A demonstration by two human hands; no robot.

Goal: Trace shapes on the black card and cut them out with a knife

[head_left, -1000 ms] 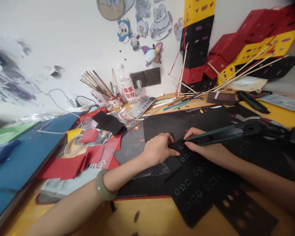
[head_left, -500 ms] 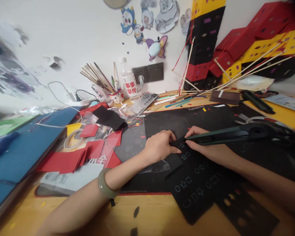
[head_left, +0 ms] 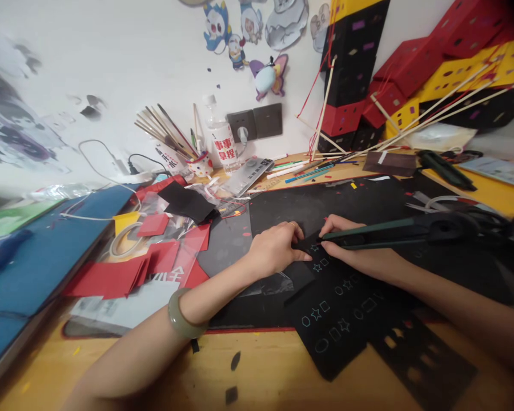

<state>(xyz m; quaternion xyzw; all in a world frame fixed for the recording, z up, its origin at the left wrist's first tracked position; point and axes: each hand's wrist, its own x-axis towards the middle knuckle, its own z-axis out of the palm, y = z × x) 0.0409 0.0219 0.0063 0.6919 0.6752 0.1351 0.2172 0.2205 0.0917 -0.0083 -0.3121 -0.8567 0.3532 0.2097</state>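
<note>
My left hand (head_left: pixel 274 248) rests on the upper left of a sheet of black paper (head_left: pixel 340 357), thumb and index finger spread apart. A green bangle is on that wrist. On the paper are pale blue-green outlines of stars, squares and rounded shapes. My right hand (head_left: pixel 346 242) is pinched close to a star outline (head_left: pixel 314 248) near the left thumb. What its fingertips hold is hidden. A long dark green bar (head_left: pixel 385 231) with a round joint crosses over this hand from the right; whether it is gripped I cannot tell.
Black paper with cut-out holes (head_left: pixel 428 365) lies at the front right. Red paper (head_left: pixel 107 277), a tape roll (head_left: pixel 124 240) and black pieces (head_left: pixel 186 202) are at left. Behind stand a bottle (head_left: pixel 225 142), brushes (head_left: pixel 167 134), pens (head_left: pixel 306 174) and a box model (head_left: pixel 351 68).
The whole view has shifted slightly left and up. Both hands keep nearly the same place on the black paper, the right fingertips still beside the upper star outline.
</note>
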